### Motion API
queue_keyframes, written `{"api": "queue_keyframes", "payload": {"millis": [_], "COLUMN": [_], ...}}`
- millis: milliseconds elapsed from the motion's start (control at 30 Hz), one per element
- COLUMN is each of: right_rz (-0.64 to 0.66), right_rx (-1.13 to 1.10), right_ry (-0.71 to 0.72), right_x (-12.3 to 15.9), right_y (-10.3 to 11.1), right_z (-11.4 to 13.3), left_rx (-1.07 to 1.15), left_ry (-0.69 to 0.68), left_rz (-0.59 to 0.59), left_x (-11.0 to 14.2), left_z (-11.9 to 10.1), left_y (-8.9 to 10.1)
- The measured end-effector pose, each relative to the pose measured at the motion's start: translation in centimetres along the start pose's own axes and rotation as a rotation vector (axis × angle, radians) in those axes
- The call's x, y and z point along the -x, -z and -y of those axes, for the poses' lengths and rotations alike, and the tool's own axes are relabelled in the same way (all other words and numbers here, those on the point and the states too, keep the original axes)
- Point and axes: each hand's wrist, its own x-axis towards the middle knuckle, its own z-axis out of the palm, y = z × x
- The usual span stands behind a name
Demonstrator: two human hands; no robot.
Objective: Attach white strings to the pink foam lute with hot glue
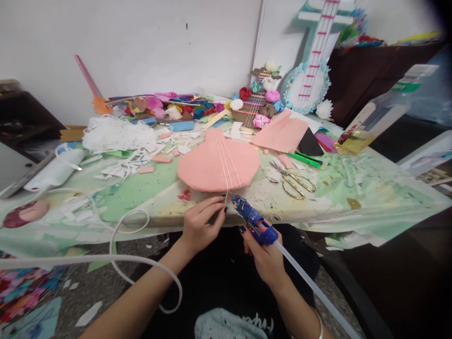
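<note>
A pink paper-covered instrument shape (197, 165) lies flat at the table's front edge, with several white strings (224, 162) running down its face. My left hand (204, 221) pinches the end of one white string just below the shape's lower edge. In my right hand (266, 256) is a blue glue gun (252, 214), its nozzle at the lower edge close to the string. A long clear glue stick (310, 282) sticks out of the gun's back. Gold-handled scissors (297, 183) rest on the table to the right of the shape.
A tangle of white string (116, 134) and paper scraps lie at left. A white cable (141, 258) loops beside my left forearm. Behind are a flower-covered instrument (252, 106), a green cutter (305, 159), a black phone (310, 142) and a tilted bottle (377, 115).
</note>
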Motion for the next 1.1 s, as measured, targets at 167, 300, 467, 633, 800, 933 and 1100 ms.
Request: {"api": "queue_keyframes", "payload": {"millis": [167, 300, 467, 633, 800, 933, 1100], "right_rz": [-0.001, -0.005, -0.012, -0.015, -0.021, -0.023, -0.03], "right_rx": [0.01, 0.012, 0.003, 0.006, 0.022, 0.007, 0.02], "right_ry": [0.003, -0.004, -0.012, -0.003, 0.006, -0.008, 0.0], "right_x": [-0.01, -0.05, -0.03, -0.05, -0.15, -0.15, -0.12], "right_y": [-0.07, -0.14, -0.2, -0.26, -0.34, -0.41, -0.4], "right_z": [0.11, 0.16, 0.04, -0.02, 0.18, 0.09, -0.16], "left_rx": [-0.005, -0.023, -0.052, -0.088, -0.093, -0.091, -0.093], "left_ry": [0.003, -0.013, -0.028, -0.024, -0.014, -0.01, -0.02], "left_rz": [0.007, -0.022, -0.037, -0.052, -0.055, -0.047, -0.053], "left_x": [0.23, 0.11, -0.13, -0.22, -0.35, -0.4, -0.5], "left_z": [0.28, 0.23, 0.17, 0.21, 0.14, 0.11, 0.1], "left_y": [0.04, 0.07, 0.11, 0.06, 0.12, 0.23, 0.32]}}
